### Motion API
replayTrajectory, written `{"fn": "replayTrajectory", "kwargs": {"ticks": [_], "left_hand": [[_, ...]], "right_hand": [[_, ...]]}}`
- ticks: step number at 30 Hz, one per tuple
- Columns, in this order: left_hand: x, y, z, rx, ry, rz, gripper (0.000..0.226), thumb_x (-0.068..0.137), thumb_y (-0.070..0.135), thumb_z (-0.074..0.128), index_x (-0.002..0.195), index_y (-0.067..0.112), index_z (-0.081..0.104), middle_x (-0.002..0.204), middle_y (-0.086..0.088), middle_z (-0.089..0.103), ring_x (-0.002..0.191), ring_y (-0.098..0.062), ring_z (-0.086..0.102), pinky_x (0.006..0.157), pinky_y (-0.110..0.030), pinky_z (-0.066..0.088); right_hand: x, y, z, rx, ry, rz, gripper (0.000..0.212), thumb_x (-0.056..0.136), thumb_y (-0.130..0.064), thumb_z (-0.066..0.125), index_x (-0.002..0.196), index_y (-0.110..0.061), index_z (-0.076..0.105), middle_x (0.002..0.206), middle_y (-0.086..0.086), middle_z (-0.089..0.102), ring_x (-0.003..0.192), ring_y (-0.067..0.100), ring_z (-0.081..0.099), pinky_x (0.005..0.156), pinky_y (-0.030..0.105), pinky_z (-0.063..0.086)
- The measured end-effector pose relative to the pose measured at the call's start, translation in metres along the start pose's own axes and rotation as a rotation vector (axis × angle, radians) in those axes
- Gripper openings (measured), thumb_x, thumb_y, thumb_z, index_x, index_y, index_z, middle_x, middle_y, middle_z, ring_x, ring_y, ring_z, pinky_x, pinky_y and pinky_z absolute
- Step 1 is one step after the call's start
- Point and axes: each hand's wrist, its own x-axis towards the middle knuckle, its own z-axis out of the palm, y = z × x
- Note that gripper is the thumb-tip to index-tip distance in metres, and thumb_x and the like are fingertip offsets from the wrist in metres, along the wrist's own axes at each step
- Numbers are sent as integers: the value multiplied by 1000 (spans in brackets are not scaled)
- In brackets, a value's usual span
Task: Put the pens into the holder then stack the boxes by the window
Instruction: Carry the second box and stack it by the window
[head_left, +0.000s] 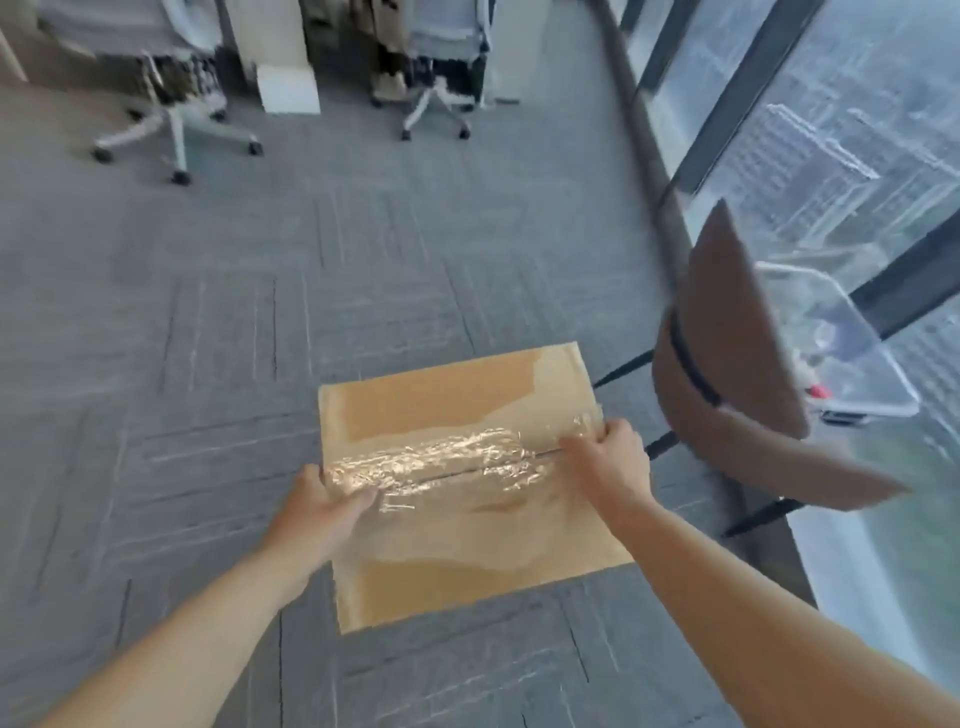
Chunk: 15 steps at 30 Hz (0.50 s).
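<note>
A brown cardboard box (457, 405) with crinkled clear tape along its top seam is held over the grey carpet in front of me. My left hand (324, 506) grips its left edge, thumb on top. My right hand (610, 457) grips its right edge near the tape's end. The window (831, 130) runs along the right side. No pens or holder can be made out clearly.
A brown chair (727, 353) with black legs stands right of the box, by the window. Behind it is a clear glass table (857, 353) with small items. Two office chairs (161, 93) (441, 78) and desks stand at the far end of the carpet.
</note>
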Motion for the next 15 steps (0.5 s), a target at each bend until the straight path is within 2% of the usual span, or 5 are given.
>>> {"fn": "replayTrajectory", "kwargs": {"ticks": [3,5,10,12,15], "left_hand": [[-56,93,-16,-30,-102,150,41,84,28,70,116,13,49,110,-5,60,93,-21,57,68,-29,45],[-86,136,-16,-54,-179,201,33,85,24,70,111,14,51,104,-3,62,90,-19,57,62,-27,42],[-130,196,10,-13,-343,324,57,56,35,81,105,14,62,104,-9,71,92,-29,68,87,-47,55],[-160,206,28,38,-403,368,51,56,33,78,99,16,58,99,-7,69,86,-25,66,81,-39,55],[-217,202,65,68,-533,440,37,73,17,73,105,9,57,87,-7,66,67,-18,61,54,-24,47]], "right_hand": [[-40,-39,-95,72,173,-23,59,69,-46,50,113,-7,60,116,15,59,110,36,52,97,48,44],[-69,-50,-142,99,288,-11,51,79,-38,54,117,-4,60,119,19,58,114,39,50,100,45,40],[-136,-16,-207,274,504,140,53,78,-35,55,121,-3,58,118,18,59,113,38,52,100,46,42],[-171,19,-220,364,581,227,46,79,-33,56,114,-3,58,105,12,60,104,33,54,89,39,44],[-235,75,-240,456,736,315,22,84,-24,57,97,-6,59,80,3,54,90,31,55,73,31,37]]}}
